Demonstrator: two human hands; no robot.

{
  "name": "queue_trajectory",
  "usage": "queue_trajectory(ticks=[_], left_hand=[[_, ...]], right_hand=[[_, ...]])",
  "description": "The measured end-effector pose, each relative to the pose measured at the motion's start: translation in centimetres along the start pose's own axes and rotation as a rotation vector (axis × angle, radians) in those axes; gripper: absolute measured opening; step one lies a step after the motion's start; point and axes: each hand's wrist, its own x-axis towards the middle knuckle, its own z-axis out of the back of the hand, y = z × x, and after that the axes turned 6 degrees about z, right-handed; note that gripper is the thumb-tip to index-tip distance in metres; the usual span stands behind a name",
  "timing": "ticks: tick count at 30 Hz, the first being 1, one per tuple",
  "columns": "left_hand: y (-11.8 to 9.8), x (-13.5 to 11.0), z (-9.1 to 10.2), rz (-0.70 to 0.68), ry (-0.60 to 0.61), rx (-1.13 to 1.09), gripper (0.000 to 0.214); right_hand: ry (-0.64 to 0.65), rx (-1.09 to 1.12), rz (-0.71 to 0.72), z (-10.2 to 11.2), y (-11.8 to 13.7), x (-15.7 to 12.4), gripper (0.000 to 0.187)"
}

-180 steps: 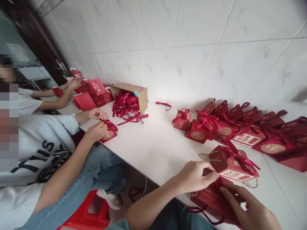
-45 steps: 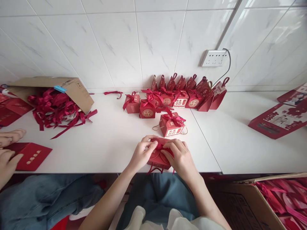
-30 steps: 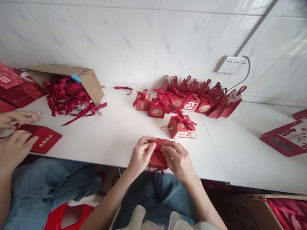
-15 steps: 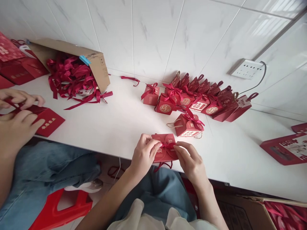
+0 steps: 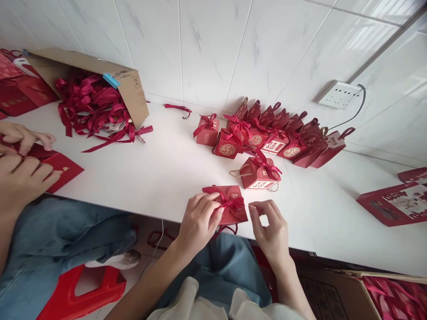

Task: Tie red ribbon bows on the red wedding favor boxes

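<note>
A small red gift box lies at the table's front edge. A crimson ribbon is tied in a bow across its top, and a dark red cord loop hangs from its near side. My left hand covers the box's left side, its fingers closed on the ribbon at the bow's left. Just right of the box, my right hand is apart from it, thumb and forefinger touching in a ring with nothing visible between them. Behind the box stands another red box with a ribbon bow and pale rope handles.
Several red boxes stand in rows by the wall. A cardboard box spills ribbons. At left, a co-worker's hands hold a red box. A red package lies right; an open carton is below.
My right hand has let go of the bow and moved slightly right, off the box. The bow's left loop now shows above my left hand. The view has shifted a little.
</note>
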Motion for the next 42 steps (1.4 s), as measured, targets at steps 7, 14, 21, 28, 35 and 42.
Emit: queue_trajectory(ticks=[7, 14, 21, 28, 35, 42], left_hand=[[0.6, 0.2, -0.6, 0.066, 0.047, -0.137, 0.008], [0.9, 0.5, -0.3, 0.126, 0.068, -0.229, 0.002], [1.1, 0.8, -0.5, 0.144, 0.052, -0.202, 0.014], [1.7, 0.9, -0.3, 0.206, 0.037, -0.175, 0.020], [2.0, 1.0, -0.6, 0.323, 0.084, -0.230, 0.028], [1.4, 1.3, -0.5, 0.352, 0.142, -0.255, 0.029]], right_hand=[[0.258, 0.190, -0.450, -0.6, 1.8, 1.0, 0.047], [0.311, 0.349, -0.608, -1.4, 1.5, 1.9, 0.044], [0.293, 0.418, -0.653, -1.8, 1.2, 2.0, 0.046], [0.267, 0.656, -0.657, -1.9, 0.3, 1.9, 0.046], [0.300, 0.908, -0.706, -2.1, -1.4, 1.7, 0.046], [0.333, 0.711, -0.634, -1.5, -0.5, 2.3, 0.053]])
